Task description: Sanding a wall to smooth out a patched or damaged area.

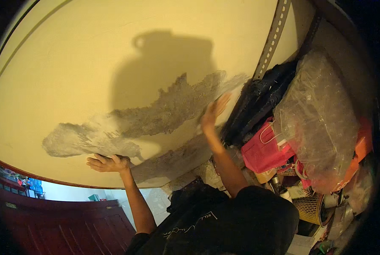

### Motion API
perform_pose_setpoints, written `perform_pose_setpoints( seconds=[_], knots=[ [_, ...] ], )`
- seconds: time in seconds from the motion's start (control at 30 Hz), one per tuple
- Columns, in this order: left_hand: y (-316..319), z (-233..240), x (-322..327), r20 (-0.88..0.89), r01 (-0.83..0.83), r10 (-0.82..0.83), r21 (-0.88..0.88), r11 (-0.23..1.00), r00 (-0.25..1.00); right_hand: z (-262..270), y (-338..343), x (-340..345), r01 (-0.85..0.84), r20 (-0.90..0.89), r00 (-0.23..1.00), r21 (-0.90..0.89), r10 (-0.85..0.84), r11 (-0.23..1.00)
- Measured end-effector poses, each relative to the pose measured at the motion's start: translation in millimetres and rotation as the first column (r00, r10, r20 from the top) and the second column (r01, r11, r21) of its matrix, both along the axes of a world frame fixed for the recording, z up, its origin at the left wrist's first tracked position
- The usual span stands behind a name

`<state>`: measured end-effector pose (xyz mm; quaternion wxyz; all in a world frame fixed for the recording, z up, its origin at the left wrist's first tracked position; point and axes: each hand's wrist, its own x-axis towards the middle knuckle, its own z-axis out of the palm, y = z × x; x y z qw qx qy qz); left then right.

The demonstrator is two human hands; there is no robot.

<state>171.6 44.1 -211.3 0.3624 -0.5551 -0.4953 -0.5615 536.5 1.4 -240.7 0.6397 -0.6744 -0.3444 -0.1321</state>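
Note:
My left hand [108,163] is at the lower left of a yellow painted wall [65,73], just below a rough whitish-grey patch [75,140]. Its fingers are spread and nothing shows in them. Farther right, my right hand [216,111] is raised with fingers extended, near the right end of a dark grey, bare or stained band [177,105] on the wall. No object shows in it; whether the palm touches the wall is unclear. A second grey band [174,157] runs lower down, between the two forearms. A large shadow falls across the wall's middle.
A perforated metal upright [271,41] stands at the right of the wall. Beside it are dark fabric or plastic [257,98], a pink bag [266,149], a large clear plastic bag [317,118] and a yellow basket [308,208]. A dark red wooden door [62,226] is at lower left.

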Motion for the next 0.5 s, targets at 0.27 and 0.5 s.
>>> perform_pose_setpoints(
  seconds=[0.27,0.5],
  knots=[
    [2.3,-8.5,-11.8,-0.029,-0.057,0.056,-0.038,0.998,0.998,62.2,-3.6,42.4,0.021,-0.073,0.997,0.070,-0.016,0.997],
    [-2.1,-1.5,-2.9,-0.001,0.005,-0.005,-0.033,0.999,1.000,-14.6,-2.3,-15.9,0.030,-0.018,0.999,-0.103,-0.032,0.994]
  ],
)
